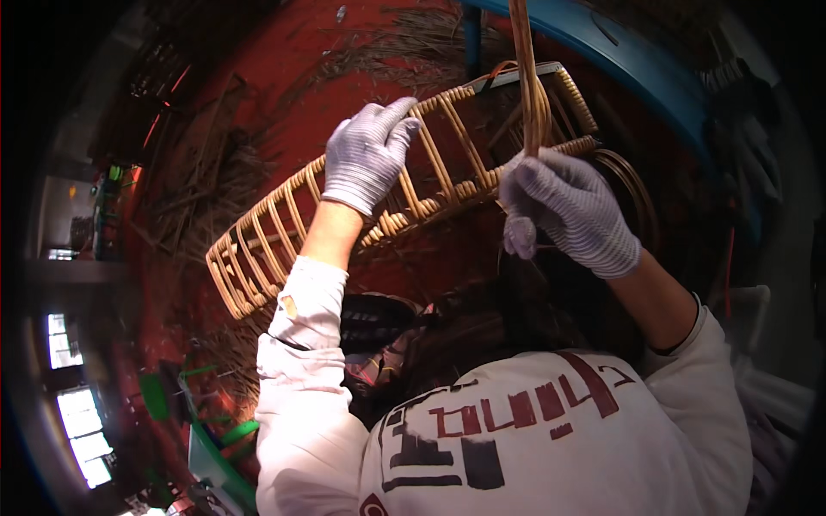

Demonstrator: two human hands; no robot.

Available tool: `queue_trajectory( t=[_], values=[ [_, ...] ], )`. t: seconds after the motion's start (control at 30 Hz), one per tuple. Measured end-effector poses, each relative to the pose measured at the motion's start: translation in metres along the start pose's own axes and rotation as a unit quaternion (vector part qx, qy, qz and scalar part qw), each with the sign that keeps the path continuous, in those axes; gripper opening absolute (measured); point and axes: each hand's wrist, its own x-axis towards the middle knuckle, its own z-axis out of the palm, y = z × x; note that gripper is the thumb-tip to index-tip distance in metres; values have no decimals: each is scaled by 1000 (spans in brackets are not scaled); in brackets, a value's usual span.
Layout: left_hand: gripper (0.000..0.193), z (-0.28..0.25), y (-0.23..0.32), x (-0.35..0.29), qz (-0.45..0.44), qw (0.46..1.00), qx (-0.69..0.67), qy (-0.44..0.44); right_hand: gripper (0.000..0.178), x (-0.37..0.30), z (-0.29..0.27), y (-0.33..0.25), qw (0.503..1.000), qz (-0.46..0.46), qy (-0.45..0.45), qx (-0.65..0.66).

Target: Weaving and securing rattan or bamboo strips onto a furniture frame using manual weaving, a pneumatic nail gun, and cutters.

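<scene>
A long, ladder-like rattan frame [465,187] slants from lower left to upper right in front of me, its rails wrapped with cane and joined by paired crosspieces. My left hand [366,159], in a striped whitish glove, is closed over the frame's far rail near its middle. In a matching glove, my right hand [568,206] grips a bundle of rattan strands [528,95] above the near rail, right of the middle. The strands rise from the fist past the top of the view. A grey flat strip [516,77] lies along the far rail at the right end.
Cane scraps [396,47] litter the red floor [267,52] beyond the frame. A curved blue surface [641,69] with a leg stands at the upper right. Loops of loose cane [637,181] hang by the frame's right end. Green furniture [215,460] is at the lower left.
</scene>
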Motion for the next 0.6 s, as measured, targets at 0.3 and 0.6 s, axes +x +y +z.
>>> queue_trajectory(
  t=[0.3,0.6],
  values=[
    [29,-5,1,3,1,999,-23,-32,25,47,-36,-23,854,-318,92,-402],
    [26,3,20,2,22,997,75,-11,25,61,-32,-51,877,-92,115,-457]
  ],
)
